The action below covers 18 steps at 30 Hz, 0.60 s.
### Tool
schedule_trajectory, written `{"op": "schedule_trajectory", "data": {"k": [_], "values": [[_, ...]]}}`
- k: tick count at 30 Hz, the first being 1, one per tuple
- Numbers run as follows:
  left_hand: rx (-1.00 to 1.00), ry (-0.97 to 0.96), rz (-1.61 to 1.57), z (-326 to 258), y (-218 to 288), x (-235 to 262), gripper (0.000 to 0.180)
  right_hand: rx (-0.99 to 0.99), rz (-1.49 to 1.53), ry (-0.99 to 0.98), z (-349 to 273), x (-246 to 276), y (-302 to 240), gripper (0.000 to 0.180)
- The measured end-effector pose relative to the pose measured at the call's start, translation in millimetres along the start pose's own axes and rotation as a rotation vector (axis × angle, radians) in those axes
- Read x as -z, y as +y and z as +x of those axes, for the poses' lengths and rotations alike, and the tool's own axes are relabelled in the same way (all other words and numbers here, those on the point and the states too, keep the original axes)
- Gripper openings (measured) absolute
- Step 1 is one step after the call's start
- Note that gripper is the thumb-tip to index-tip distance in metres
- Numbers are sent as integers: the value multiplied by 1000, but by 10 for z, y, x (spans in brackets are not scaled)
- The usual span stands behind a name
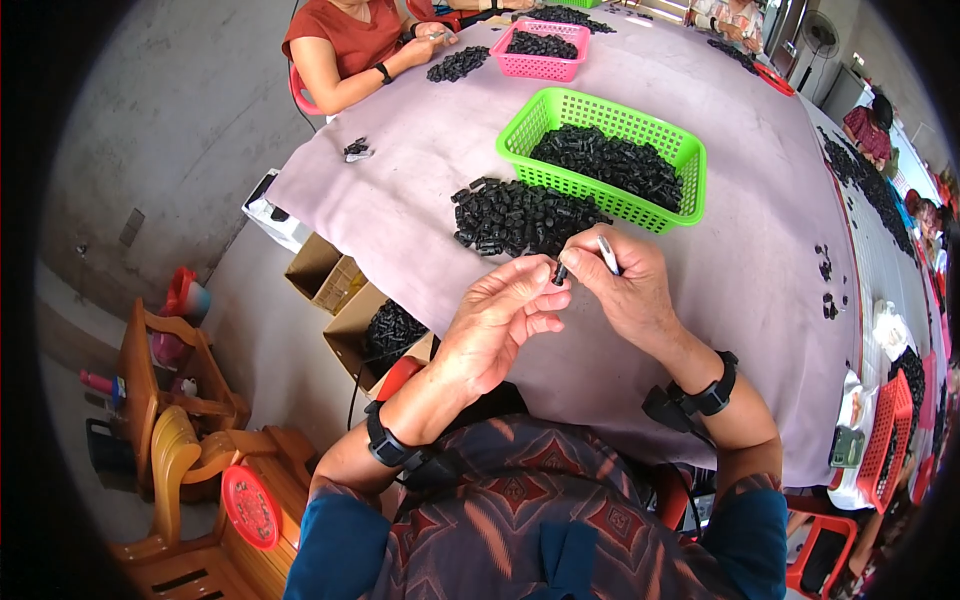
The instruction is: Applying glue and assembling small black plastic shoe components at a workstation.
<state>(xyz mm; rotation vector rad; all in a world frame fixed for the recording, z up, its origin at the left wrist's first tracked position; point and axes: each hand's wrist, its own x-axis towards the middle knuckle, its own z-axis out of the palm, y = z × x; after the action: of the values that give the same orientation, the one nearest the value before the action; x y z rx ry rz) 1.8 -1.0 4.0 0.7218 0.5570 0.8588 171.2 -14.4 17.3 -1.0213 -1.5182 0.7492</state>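
Note:
My left hand (503, 318) pinches a small black cylindrical part (560, 273) between thumb and forefinger, its other fingers loosely curled. Close against it on the right is my right hand (628, 285), its thumb and fingertips meeting at the same part. A slim silver-white tool (608, 255) sticks up from the right hand's grip; its working end is hidden. Just beyond both hands lies a heap of similar black parts (520, 217) on the pinkish cloth. Behind that heap stands a bright green perforated basket (525, 120), holding more of these parts.
A pink basket (545, 66) of black parts stands farther back, beside another pile (458, 64). Across the table, a person in a red top (352, 45) works. Cardboard boxes (350, 330) sit below the left table edge, near a wooden chair (200, 440). Loose parts (828, 304) lie right.

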Motion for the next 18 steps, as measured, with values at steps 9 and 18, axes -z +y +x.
{"op": "schedule_trajectory", "data": {"k": [9,18], "values": [[-79,-43,36,3,-42,41,20,-51,145,-10,-15,-63,35,9],[-112,-4,12,0,-28,22,22,158,-87,-65,-7,-32,41,21]]}}
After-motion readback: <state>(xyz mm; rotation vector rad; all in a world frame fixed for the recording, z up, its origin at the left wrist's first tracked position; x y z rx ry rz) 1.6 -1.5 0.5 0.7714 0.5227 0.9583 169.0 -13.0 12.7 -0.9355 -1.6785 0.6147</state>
